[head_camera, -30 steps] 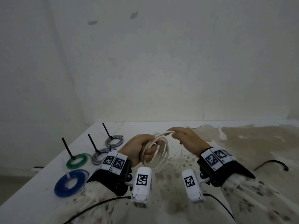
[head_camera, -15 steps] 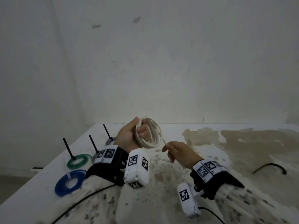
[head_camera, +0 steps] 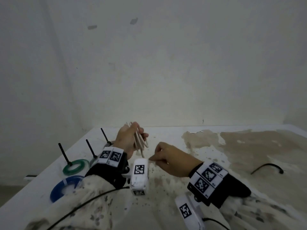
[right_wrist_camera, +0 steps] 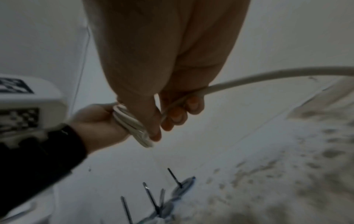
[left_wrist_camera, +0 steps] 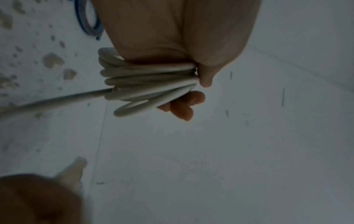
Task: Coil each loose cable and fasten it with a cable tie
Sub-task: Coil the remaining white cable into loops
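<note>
My left hand [head_camera: 127, 138] is raised above the table's back left and grips a white cable coil [head_camera: 140, 141] of several loops, seen edge on. In the left wrist view the coil [left_wrist_camera: 147, 80] is bunched under the thumb, with a loose tail [left_wrist_camera: 57, 100] running off to the left. My right hand [head_camera: 167, 160] is lower and nearer, its fingers pinching that tail. The right wrist view shows the tail [right_wrist_camera: 249, 78] passing through the curled fingers [right_wrist_camera: 178, 115] toward the coil [right_wrist_camera: 132, 128].
Tied coils lie along the table's left edge: a blue one [head_camera: 66, 188], a green one [head_camera: 75, 166] and grey ones partly behind my left wrist, with black tie ends [head_camera: 64, 153] sticking up. A loose black cable [head_camera: 267, 167] lies at the right. The wall stands close behind.
My left hand has turned the coil from face on to edge on. My right hand has drawn down and toward me along the tail.
</note>
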